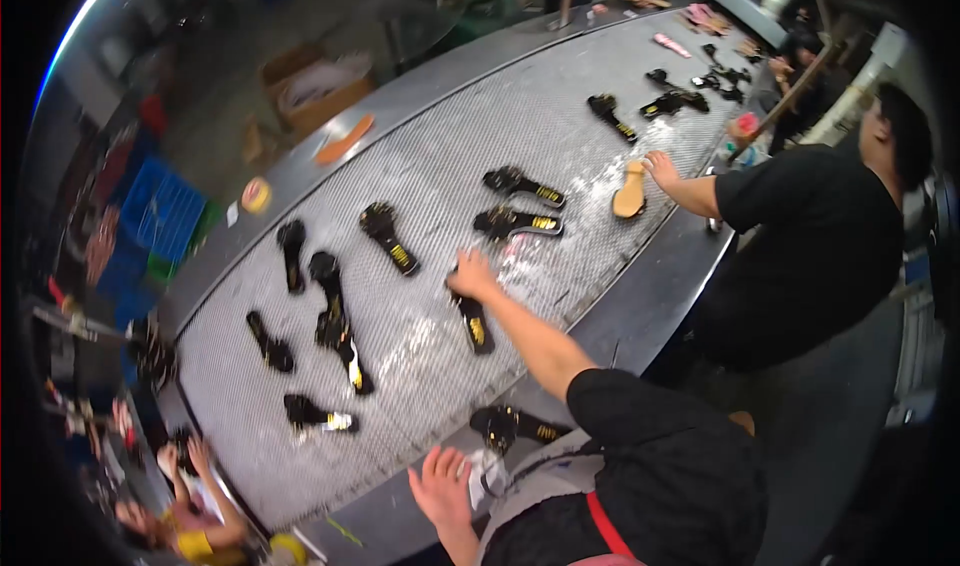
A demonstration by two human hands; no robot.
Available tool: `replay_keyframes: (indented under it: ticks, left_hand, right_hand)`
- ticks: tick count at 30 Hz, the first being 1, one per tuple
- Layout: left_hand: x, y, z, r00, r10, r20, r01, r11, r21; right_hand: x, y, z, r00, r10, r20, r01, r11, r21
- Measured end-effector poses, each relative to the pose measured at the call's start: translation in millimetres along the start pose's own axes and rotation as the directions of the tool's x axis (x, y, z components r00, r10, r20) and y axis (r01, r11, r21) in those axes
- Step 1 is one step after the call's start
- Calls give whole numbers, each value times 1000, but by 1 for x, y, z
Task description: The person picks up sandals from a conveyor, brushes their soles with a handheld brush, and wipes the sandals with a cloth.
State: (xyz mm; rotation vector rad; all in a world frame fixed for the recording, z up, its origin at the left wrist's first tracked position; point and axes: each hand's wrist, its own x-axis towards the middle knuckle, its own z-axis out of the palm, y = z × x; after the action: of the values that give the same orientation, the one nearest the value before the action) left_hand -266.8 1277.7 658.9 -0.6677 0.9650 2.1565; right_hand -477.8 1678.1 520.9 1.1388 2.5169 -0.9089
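Observation:
Over the ridged grey conveyor surface, my right hand (pixel 474 274) reaches out with its fingers closed on the upper end of a black sandal (pixel 474 324) with gold lettering on its insole. My left hand (pixel 442 486) is held near the table's edge, fingers spread and nothing in it. Close to it, another black sandal (pixel 508 427) lies on the metal ledge, beside a crumpled white piece (pixel 488 474) that I cannot make out. Beyond my right hand lie a black sandal (pixel 390 238) and a pair of black sandals (pixel 518 222).
Several more black sandals (pixel 335 316) lie along the conveyor (pixel 430 146). To the right, a co-worker (pixel 810 236) touches a sandal with its tan sole up (pixel 630 191). Another person (pixel 200 516) works at lower left. A tape roll (pixel 256 195) sits on the far ledge.

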Motion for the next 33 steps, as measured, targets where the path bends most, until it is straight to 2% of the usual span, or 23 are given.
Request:
replay_keyframes:
  ticks: [2, 3, 7, 10, 12, 13, 14, 15, 16, 17, 19, 20, 22, 23, 26, 27, 28, 30, 31, 33]
  left_hand:
    - [8, -1, -2, 998, 27, -57, -27, 1000, 1]
    - [12, -4, -3, 994, 51, -95, -51, 999, -4]
    - [36, -11, -19, 992, 95, -81, -92, 995, 31]
    - [42, -10, -9, 989, 145, -30, -137, 972, 192]
    - [43, -2, 0, 967, 241, 82, -251, 855, 453]
    - [43, 2, 5, 952, 272, 144, -304, 765, 568]
    - [39, 4, 29, 910, 408, 76, -357, 674, 647]
    - [34, 5, 55, 842, 540, 21, -386, 574, 722]
    - [35, 9, 62, 777, 618, 121, -502, 492, 712]
    - [36, 15, 67, 696, 684, 219, -608, 399, 687]
    - [5, 24, 108, 595, 650, 473, -794, 383, 473]
    - [-9, 24, 122, 514, 618, 595, -857, 385, 342]
    - [-23, 22, 121, 540, 509, 670, -831, 451, 327]
    - [-38, 12, 139, 546, 582, 603, -833, 453, 317]
    - [-66, 11, 146, 560, 555, 614, -821, 468, 327]
    - [-72, 12, 144, 562, 593, 576, -825, 455, 336]
    - [-88, 8, 154, 584, 604, 542, -802, 533, 269]
    - [-100, 4, 151, 613, 626, 482, -779, 580, 237]
    - [-103, -2, 153, 621, 661, 422, -777, 590, 219]
    - [-108, -18, 159, 629, 723, 288, -777, 603, 181]
  right_hand:
    - [1, 22, 20, 985, -30, 171, 34, 999, -16]
    - [3, 25, 22, 989, -57, 136, 60, 998, -21]
    - [-8, 30, 26, 980, -184, 73, 185, 983, -9]
    - [-51, 26, 23, 926, -356, -127, 370, 922, 113]
    - [-104, 15, 0, 803, -566, -186, 592, 793, 145]
    - [-135, 8, -18, 739, -652, -167, 672, 730, 122]
    - [-167, 1, -35, 668, -730, -145, 744, 661, 102]
    - [-195, -1, -49, 553, -814, -180, 833, 543, 105]
    - [-223, -3, -62, 426, -879, -213, 905, 413, 103]
    - [-254, -4, -82, 349, -914, -205, 935, 325, 139]
    - [-309, -4, -113, 207, -959, -192, 967, 172, 186]
    - [-329, -2, -125, 104, -973, -206, 981, 66, 184]
    - [-364, 5, -146, -16, -981, -195, 987, -46, 152]
    - [-379, 12, -150, 55, -993, -107, 992, 42, 118]
    - [-403, 30, -169, -31, -947, -320, 981, -91, 172]
    - [-402, 41, -166, -1, -938, -348, 920, -137, 367]
    - [-405, 51, -168, 78, -937, -340, 882, -94, 462]
    - [-411, 73, -173, 229, -926, -299, 776, -12, 631]
    - [-413, 84, -164, 288, -932, -220, 778, 94, 621]
    - [-412, 110, -136, 307, -923, 234, 591, 377, 713]
